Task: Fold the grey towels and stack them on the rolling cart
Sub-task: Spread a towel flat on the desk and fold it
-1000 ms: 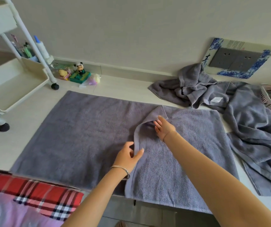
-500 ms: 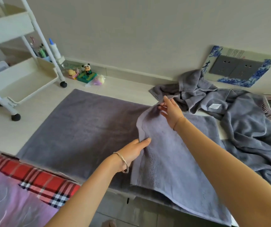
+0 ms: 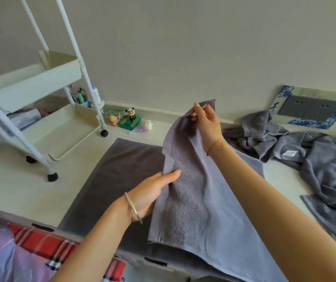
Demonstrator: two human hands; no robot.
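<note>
A grey towel is lifted off the pale surface at its left edge. My right hand pinches its far corner up in the air. My left hand grips the same edge lower down, thumb on top. Under it lies a larger dark grey towel, spread flat. The white rolling cart stands at the left with its two visible trays bare. A heap of unfolded grey towels lies at the right.
Small toys with a panda figure sit by the wall behind the cart's wheel. A blue-framed socket panel is on the wall at right. Red plaid fabric lies at the near left edge.
Both hands have raised the towel's left edge from flat on the surface into the air; my right hand climbed highest with the corner. The view has tilted up, showing more of the cart.
</note>
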